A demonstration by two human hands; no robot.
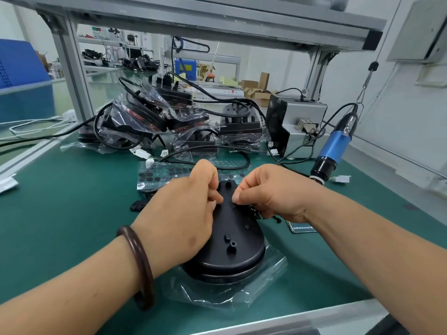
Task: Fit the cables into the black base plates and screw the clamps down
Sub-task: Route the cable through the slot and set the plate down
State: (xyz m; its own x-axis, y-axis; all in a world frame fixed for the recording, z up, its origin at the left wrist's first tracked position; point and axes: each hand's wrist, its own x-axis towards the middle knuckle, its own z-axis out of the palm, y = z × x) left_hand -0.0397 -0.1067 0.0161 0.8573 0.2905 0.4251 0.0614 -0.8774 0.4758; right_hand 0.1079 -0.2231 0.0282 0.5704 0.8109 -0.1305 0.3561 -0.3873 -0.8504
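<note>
A black oval base plate [232, 247] lies on a clear plastic bag [271, 281] in front of me, small posts standing on its top. My left hand [183, 209] rests on the plate's left side with curled fingers, thumb and forefinger pinched together over its middle; what they pinch is too small to see. My right hand [268, 192] mirrors it from the right, pinching at the same spot, and holds several small black screws [256, 212] under its curled fingers. A black cable [217, 166] runs across the mat just behind my hands.
A pile of bagged black base plates with cables [169, 117] fills the back of the green mat [72, 201]. A blue electric screwdriver [335, 143] hangs at the right beside a grey screw feeder box [297, 126]. A sheet of black round pads [164, 175] lies behind my left hand.
</note>
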